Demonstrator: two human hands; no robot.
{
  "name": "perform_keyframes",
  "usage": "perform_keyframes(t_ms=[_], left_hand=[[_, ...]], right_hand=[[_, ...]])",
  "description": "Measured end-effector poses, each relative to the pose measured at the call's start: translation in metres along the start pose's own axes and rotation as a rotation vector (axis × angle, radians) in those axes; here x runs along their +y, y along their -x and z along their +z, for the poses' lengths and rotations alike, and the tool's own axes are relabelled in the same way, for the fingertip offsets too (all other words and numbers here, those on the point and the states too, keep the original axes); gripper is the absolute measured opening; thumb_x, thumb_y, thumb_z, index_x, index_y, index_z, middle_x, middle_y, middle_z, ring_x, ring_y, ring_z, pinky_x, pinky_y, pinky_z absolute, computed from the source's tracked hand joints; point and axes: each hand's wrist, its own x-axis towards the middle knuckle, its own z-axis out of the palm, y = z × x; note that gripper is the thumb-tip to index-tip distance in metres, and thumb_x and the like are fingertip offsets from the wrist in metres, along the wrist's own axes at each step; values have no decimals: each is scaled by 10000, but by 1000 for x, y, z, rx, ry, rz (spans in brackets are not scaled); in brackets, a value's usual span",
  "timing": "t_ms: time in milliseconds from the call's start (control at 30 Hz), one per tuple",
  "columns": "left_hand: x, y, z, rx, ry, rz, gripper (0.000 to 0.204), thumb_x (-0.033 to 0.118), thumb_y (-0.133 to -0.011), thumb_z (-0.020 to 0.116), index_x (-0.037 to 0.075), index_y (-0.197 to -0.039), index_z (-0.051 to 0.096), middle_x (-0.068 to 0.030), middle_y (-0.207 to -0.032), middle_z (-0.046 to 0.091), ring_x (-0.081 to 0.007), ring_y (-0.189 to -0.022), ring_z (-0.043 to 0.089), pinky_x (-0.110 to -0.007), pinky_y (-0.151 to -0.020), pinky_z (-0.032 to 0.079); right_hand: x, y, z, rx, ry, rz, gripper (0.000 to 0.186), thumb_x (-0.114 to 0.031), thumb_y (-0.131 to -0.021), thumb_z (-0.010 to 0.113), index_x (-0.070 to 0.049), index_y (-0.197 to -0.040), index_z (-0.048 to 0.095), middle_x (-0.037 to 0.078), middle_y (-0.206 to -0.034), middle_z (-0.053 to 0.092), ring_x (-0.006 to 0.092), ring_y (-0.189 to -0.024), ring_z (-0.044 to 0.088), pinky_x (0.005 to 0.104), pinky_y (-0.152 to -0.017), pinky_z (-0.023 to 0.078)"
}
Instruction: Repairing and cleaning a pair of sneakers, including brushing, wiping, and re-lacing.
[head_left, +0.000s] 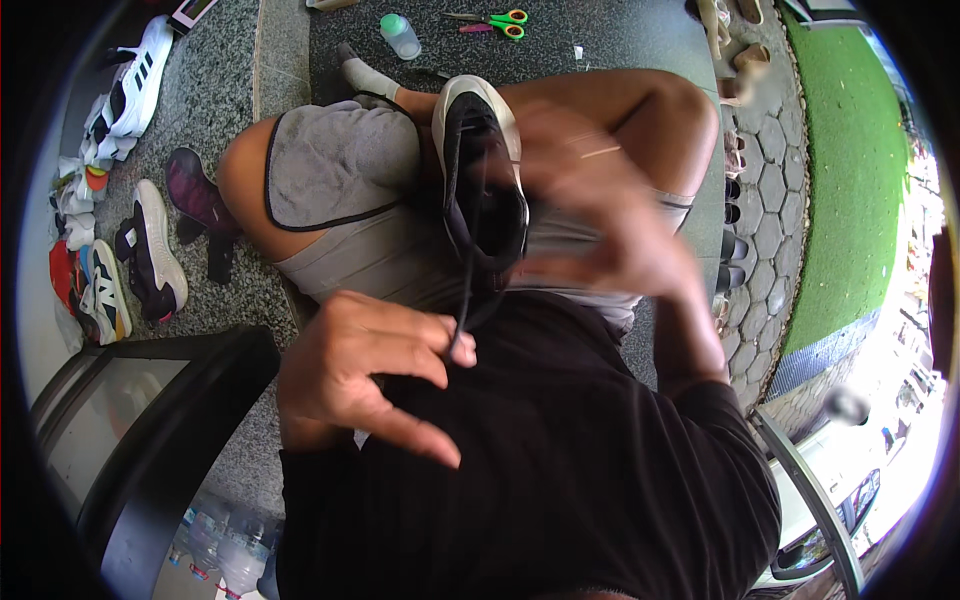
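Note:
A black shoe with an off-white sole [497,218] rests in my lap between my bent legs, its toe pointing away from me and its opening nearer. A dark shoelace [467,290] runs taut from the shoe back toward my body. Its near end is caught between the fingertips of my left hand [365,360], while that thumb stands apart. To the right of the shoe, my right hand [610,220] is smeared by motion. Its fingers reach toward the shoe's side, and whether they hold anything is unclear.
Beyond my legs lie green-handled scissors [508,22] and a small bottle with a green cap [400,37]. Several shoes, including a white one with black stripes [138,85], line the left side. A dark chair-like frame [190,400] stands at lower left. More footwear [735,250] sits along the right edge.

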Motion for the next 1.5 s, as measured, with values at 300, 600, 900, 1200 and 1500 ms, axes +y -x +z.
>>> perform_keyframes(t_ms=[300,600,900,1200,1500], left_hand=[[-50,21,11,133,219,-185,104,-7,-862,771,-13,-963,792,-167,-938,783,-241,-869,781,-306,-758,609],[-169,-9,33,597,417,-414,318,-9,-999,603,-56,-1307,663,-189,-1212,738,-216,-1079,735,-313,-946,576],[-197,-66,63,1108,644,-159,626,-204,-921,565,-85,-1516,411,-176,-1517,514,-257,-1185,688,-266,-942,589],[-205,-71,72,1085,656,-31,788,-209,-921,568,-41,-1608,221,-149,-1712,169,-260,-1242,654,-277,-998,560],[-190,-61,82,914,423,-153,675,-179,-960,499,-28,-1592,315,-147,-1613,424,-193,-1274,636,-217,-992,501]], right_hand=[[84,-58,8,672,-1025,260,216,-43,-1002,593,-62,-1217,582,65,-948,654,105,-785,576,258,-706,478],[137,-24,18,1000,-541,479,137,74,-887,660,-37,-964,644,60,-1034,679,102,-961,624,241,-794,483],[98,-9,93,-6,268,516,196,-234,-795,769,-193,-984,802,161,-1444,578,413,-1323,501,529,-1106,375],[100,-16,101,-89,332,554,251,-279,-780,824,-209,-1021,823,98,-1544,510,370,-1322,492,535,-1134,348],[106,-8,113,-76,328,618,275,-288,-788,817,-202,-1049,830,91,-1576,484,413,-1355,474,585,-1138,336]])
